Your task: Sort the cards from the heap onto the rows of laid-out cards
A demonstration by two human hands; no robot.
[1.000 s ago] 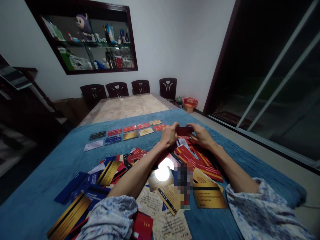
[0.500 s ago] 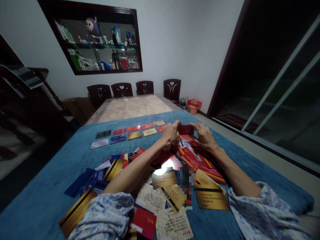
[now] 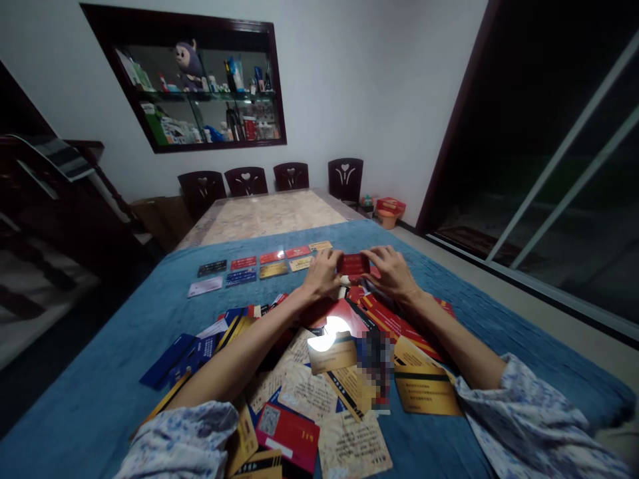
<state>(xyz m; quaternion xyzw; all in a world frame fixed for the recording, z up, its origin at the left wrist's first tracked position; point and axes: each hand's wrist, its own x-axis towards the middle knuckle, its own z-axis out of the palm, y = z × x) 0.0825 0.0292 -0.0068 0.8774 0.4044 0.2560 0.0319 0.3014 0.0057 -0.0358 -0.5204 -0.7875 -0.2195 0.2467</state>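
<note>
Both my hands hold one red card (image 3: 354, 263) by its short ends, just above the blue cloth. My left hand (image 3: 322, 275) pinches its left end and my right hand (image 3: 390, 271) pinches its right end. Beneath and in front of my hands lies a loose heap of cards (image 3: 319, 362) in red, gold, blue and beige, spread toward me. Beyond my hands, two short rows of cards (image 3: 259, 266) lie flat side by side on the cloth.
The blue cloth (image 3: 100, 372) covers the near part of a long table (image 3: 259, 213), whose far half is bare marbled top. Several dark chairs (image 3: 244, 179) stand at the far end. A wall shelf (image 3: 200, 86) hangs above; glass doors on the right.
My hands with the red card have come down a little and moved slightly left, toward the laid-out rows. The view has shifted somewhat.
</note>
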